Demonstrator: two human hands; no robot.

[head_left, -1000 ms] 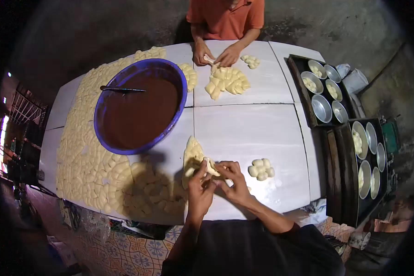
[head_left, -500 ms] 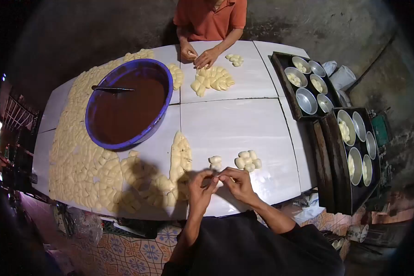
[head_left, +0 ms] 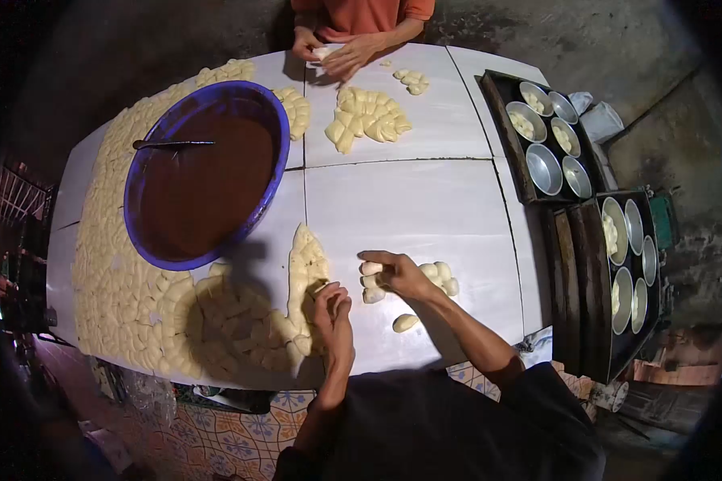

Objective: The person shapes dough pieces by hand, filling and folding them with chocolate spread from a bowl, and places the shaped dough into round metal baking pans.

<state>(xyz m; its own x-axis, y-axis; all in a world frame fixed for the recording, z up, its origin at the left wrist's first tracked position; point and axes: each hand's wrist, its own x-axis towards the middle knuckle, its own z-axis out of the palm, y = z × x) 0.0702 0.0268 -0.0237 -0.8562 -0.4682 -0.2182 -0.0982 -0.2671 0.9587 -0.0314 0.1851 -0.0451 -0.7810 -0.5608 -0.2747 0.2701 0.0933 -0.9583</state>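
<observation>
My left hand (head_left: 334, 321) has its fingers closed at the right edge of a long dough strip (head_left: 306, 268), pinching dough there. To its right, my right hand (head_left: 405, 276) curls its index finger over a small dough ball (head_left: 371, 268) in a short row, with the thumb side hidden. Just beyond that hand, more dough balls (head_left: 440, 276) sit in a cluster, partly covered by it. A single flattened dough piece (head_left: 405, 323) lies on the white table (head_left: 409, 200) below the right wrist.
Many cut dough pieces (head_left: 128, 297) cover the table's left side. A purple basin (head_left: 277, 172) of brown filling holds a dark-handled tool (head_left: 172, 144). Opposite, a person's hands (head_left: 349, 56) work dough near a dough mound (head_left: 367, 116). Dark trays (head_left: 509, 148) with round tins (head_left: 545, 170) stand right.
My hands have parted from their meeting point near the table's front. The left went to the dough strip, the right forward to the ball row. A dough piece now lies below my right wrist.
</observation>
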